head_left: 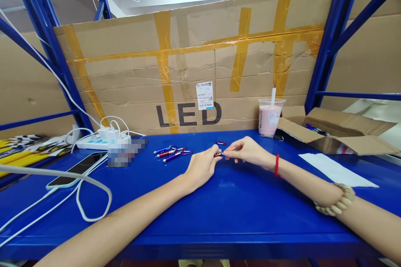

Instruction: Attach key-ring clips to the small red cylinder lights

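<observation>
My left hand is closed around a small shiny red metallic piece, most of it hidden by the fingers. My right hand meets it from the right, thumb and forefinger pinched at the end of that piece. What sits between these right fingertips is too small to make out. Just beyond the hands lies a slim red metallic part. To the left of my left hand, several slim metallic pen-like tubes lie close together: a blue tube, a red tube and a purple tube.
A phone with white cables lies left, before a power strip. At the back right stand a pink drink cup and an open cardboard box. White paper lies right. A cardboard sheet walls the back.
</observation>
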Available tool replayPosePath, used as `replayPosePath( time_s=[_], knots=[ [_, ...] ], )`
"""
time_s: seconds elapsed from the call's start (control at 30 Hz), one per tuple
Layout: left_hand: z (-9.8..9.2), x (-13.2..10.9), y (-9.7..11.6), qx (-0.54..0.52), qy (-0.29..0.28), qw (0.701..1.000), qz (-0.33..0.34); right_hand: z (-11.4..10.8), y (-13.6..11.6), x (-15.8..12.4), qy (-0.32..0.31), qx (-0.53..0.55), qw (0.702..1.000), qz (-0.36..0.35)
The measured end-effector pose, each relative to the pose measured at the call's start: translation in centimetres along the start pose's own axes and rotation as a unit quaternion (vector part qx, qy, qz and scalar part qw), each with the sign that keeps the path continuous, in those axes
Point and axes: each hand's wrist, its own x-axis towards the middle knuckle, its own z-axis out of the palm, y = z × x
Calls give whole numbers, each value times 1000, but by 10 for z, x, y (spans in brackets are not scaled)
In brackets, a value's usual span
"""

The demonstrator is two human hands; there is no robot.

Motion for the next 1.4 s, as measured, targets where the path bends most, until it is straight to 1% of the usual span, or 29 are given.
replayPosePath(
  time_s=[0.13,0.37,0.5,0.63,0.73,0.8,0.83,0.9,0.97,1.03,1.1,1.23,1.3,1.4],
  knots=[
    [0,0,-1,-12,10,1000,15,-1,1,-1,-21,13,999,24],
    [-2,1,0,-30,40,998,42,0,-3,-2,-37,58,996,55],
    [-5,1,2,-38,34,998,37,-2,-1,-2,-50,91,991,90],
    [-6,1,4,-72,24,996,50,-3,1,-1,-58,136,980,133],
    [-5,2,3,-78,16,996,41,0,1,-1,-58,129,980,137],
    [-3,3,2,-82,15,996,15,4,0,0,-38,105,987,117],
    [-3,3,2,-85,16,996,-2,5,-1,0,-18,83,992,96],
    [-2,4,1,-94,26,995,-35,7,-1,0,41,25,999,27],
    [-2,5,1,-108,38,992,-52,6,-1,1,99,-30,994,-48],
    [-2,5,1,-123,39,990,-52,4,-1,1,129,-57,986,-91],
    [-1,6,0,-136,29,989,-41,2,-1,2,118,-64,986,-104],
    [0,5,-2,-155,15,988,-15,-2,2,3,66,-58,990,-114],
    [-1,5,-2,-165,8,986,3,-4,2,3,61,-70,988,-120],
    [-4,4,0,-181,-19,983,25,-8,0,1,60,-114,981,-145]
  ],
)
